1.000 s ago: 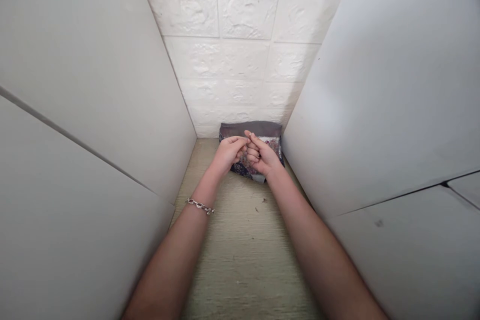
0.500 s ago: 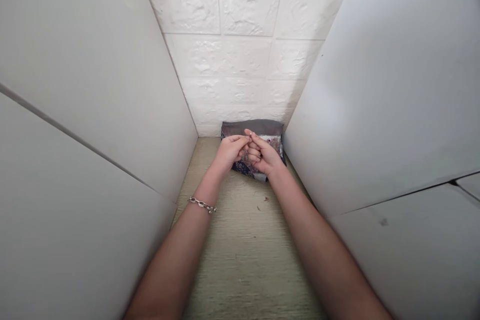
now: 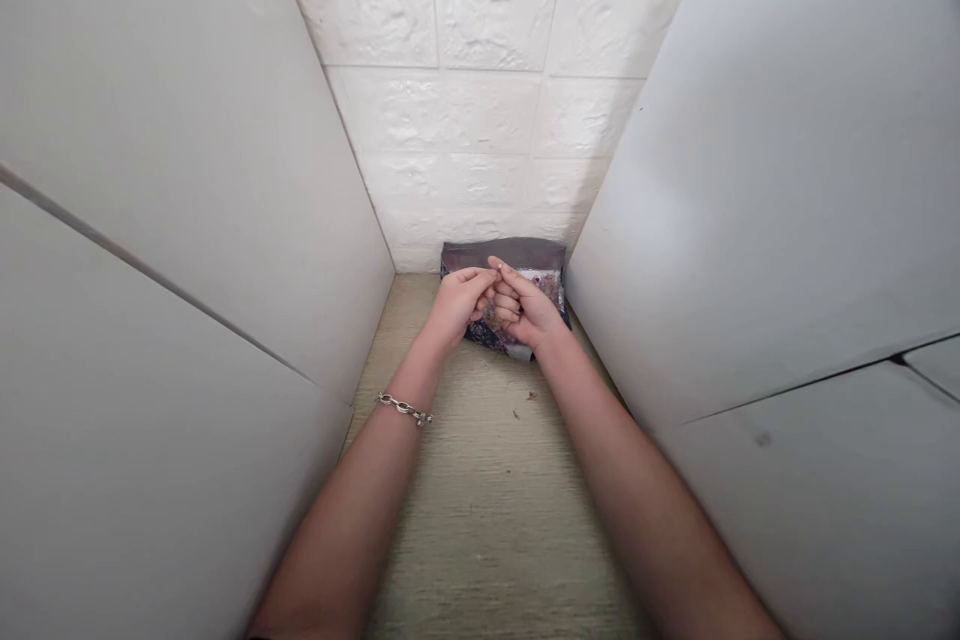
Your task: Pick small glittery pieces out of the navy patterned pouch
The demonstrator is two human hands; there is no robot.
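Note:
My left hand (image 3: 459,304) and my right hand (image 3: 531,308) meet with their fingertips touching. Both are closed in a pinch, fingers curled in. A tiny pale speck shows at the fingertips, too small to name. Right behind and below the hands lies an opened pouch or packet (image 3: 553,292), with a grey flap at the back, a dark patterned front and reddish, multicoloured contents. The hands hide its middle. A silver chain bracelet (image 3: 405,408) circles my left wrist.
Large white panels stand on the left (image 3: 187,120) and right (image 3: 780,160). A white brick-textured wall (image 3: 487,110) closes the back. Small brown scraps (image 3: 531,396) lie on the pale wood-grain surface (image 3: 502,540).
The view has shifted very slightly. Both hands keep the same pinched position, and the pouch has not moved.

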